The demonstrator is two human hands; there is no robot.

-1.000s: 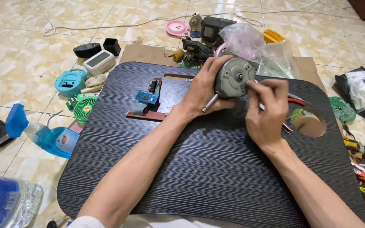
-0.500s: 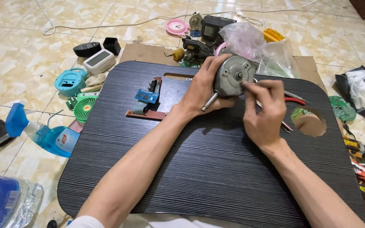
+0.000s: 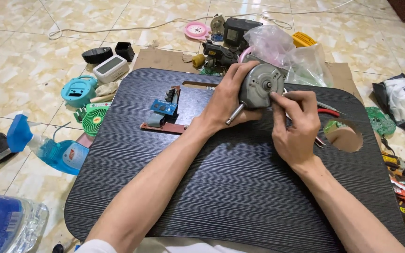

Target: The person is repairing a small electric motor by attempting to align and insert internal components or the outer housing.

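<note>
Left hand (image 3: 228,100) grips the round motor (image 3: 260,85) — right hand (image 3: 295,126) pinches, seemingly, a thin tool.

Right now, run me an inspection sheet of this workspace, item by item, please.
Surface: black wood-grain lap tray on a tiled floor, with a round cutout at its right.
Job's things: round grey motor with a metal shaft, held above the tray; a thin tool at its face.
Clutter: circuit board on the tray; blue spray bottle, small green fan, teal casing, plastic bags, pink clock on the floor.
Grippers: left hand grips the motor; right hand pinches the tool.
Cables: white cord across the floor.
Surroundings: nothing seen beyond floor tiles.
</note>
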